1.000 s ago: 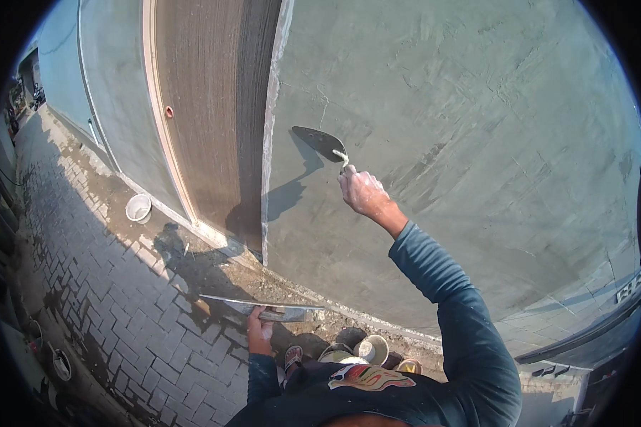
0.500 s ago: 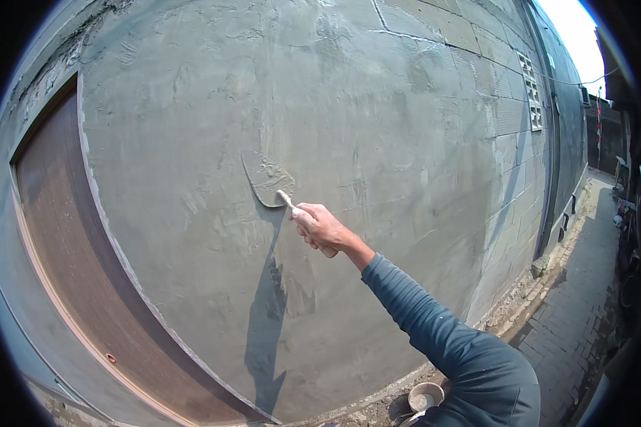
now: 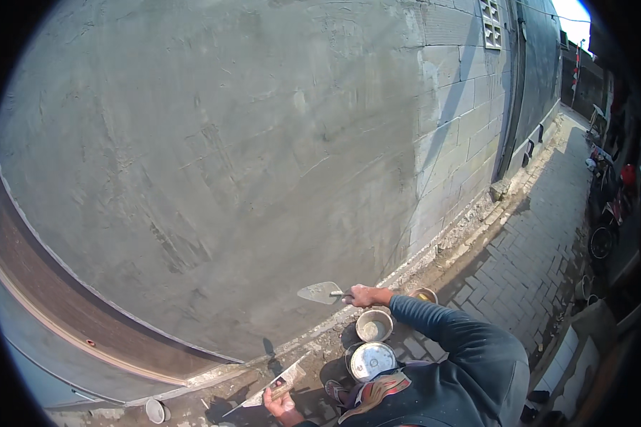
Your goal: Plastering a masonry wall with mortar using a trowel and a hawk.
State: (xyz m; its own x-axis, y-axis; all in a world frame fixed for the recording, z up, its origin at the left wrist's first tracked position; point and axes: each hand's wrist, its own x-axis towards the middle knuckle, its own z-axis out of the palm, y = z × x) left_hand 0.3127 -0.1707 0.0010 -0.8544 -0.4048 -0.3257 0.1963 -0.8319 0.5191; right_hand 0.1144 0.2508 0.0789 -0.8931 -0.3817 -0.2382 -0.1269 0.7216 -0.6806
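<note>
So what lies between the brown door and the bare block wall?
In the head view, grey plastered wall, with the right hand holding the trowel low before it.

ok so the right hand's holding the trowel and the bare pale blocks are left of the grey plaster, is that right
Not quite: the bare pale blocks are right of the grey plaster, as the head view shows. The right hand does hold the trowel.
</note>
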